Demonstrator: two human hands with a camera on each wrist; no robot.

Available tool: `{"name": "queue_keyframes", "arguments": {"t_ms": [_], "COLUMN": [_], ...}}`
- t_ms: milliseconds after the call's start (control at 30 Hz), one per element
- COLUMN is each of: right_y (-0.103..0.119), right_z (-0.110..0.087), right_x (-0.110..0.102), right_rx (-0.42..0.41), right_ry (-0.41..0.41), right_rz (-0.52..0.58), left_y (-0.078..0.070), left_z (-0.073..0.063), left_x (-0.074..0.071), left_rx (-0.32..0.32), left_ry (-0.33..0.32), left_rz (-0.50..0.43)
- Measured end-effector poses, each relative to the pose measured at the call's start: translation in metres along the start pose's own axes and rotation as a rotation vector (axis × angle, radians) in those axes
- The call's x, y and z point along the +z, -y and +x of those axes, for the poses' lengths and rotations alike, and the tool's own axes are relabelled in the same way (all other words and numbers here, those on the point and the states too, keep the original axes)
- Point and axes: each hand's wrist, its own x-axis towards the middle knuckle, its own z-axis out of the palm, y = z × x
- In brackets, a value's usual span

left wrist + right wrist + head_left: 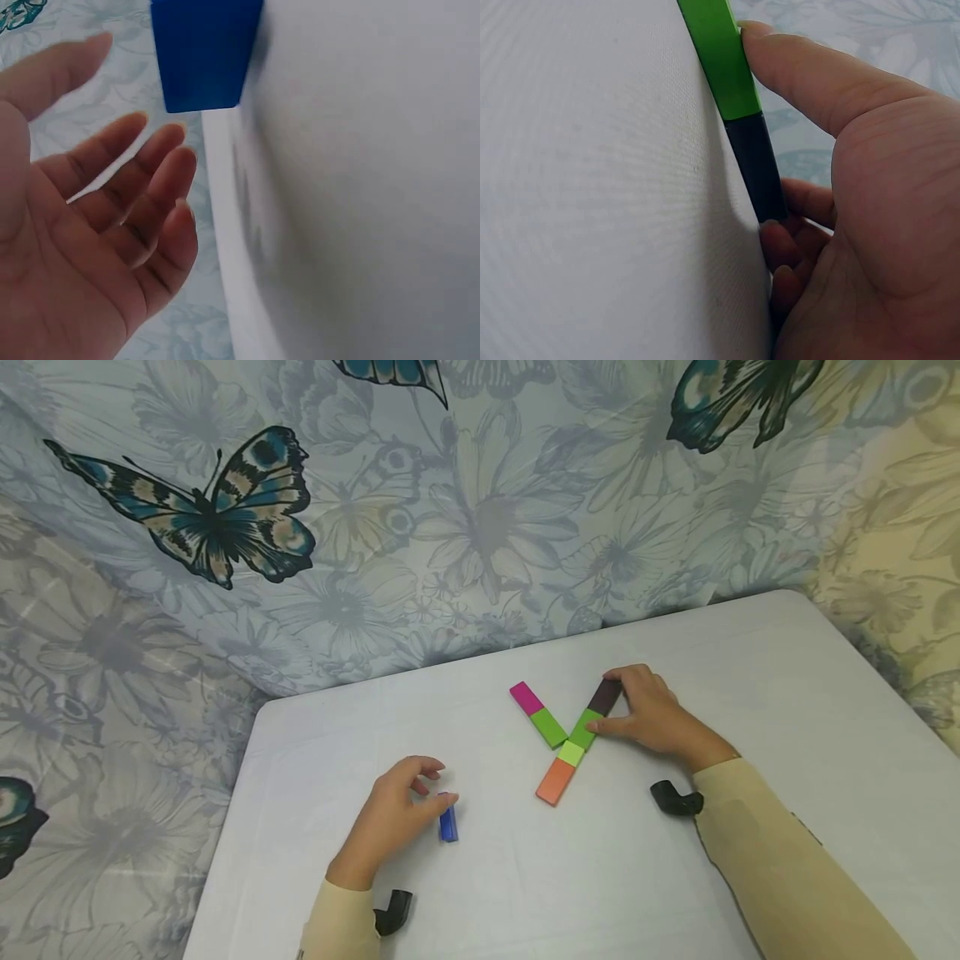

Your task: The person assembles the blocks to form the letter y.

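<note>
Colored blocks form a Y-like shape on the white table. A dark block (605,697) lies end to end with a green block (584,729), then a short lime block (572,753) and an orange block (556,782). My right hand (660,714) holds the dark block, fingertips at its far end and thumb against the green block's side. The other branch is a magenta block (527,697) and a second green block (549,727). My left hand (397,806) is beside a blue block (448,824), its relaxed fingers apart from it in the left wrist view.
The table (322,727) has its back edge against a wall covering (360,552) with flowers and butterflies. A black curved piece is at each wrist, one by the left sleeve (337,918) and one by the right sleeve (780,843).
</note>
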Motion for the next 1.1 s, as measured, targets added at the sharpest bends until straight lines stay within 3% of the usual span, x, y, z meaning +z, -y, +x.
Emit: {"name": "queue_keyframes", "arguments": {"t_ms": [300, 533, 867, 1100], "right_y": [0.000, 0.003, 0.006, 0.004], "right_z": [0.000, -0.001, -0.001, -0.001], "right_x": [-0.001, -0.001, -0.001, -0.001], "right_rx": [0.002, -0.002, 0.005, 0.013], "right_ry": [-0.001, -0.007, 0.001, -0.001], "right_rz": [-0.001, -0.002, -0.007, -0.010], "left_y": [0.010, 0.013, 0.014, 0.013], "left_z": [-0.010, -0.012, -0.015, -0.017], "left_x": [0.003, 0.003, 0.001, -0.001], "left_rx": [0.122, 0.201, 0.109, 0.071], "left_ry": [0.152, 0.182, 0.149, 0.125], "left_rz": [-0.015, 0.030, -0.012, 0.029]}}
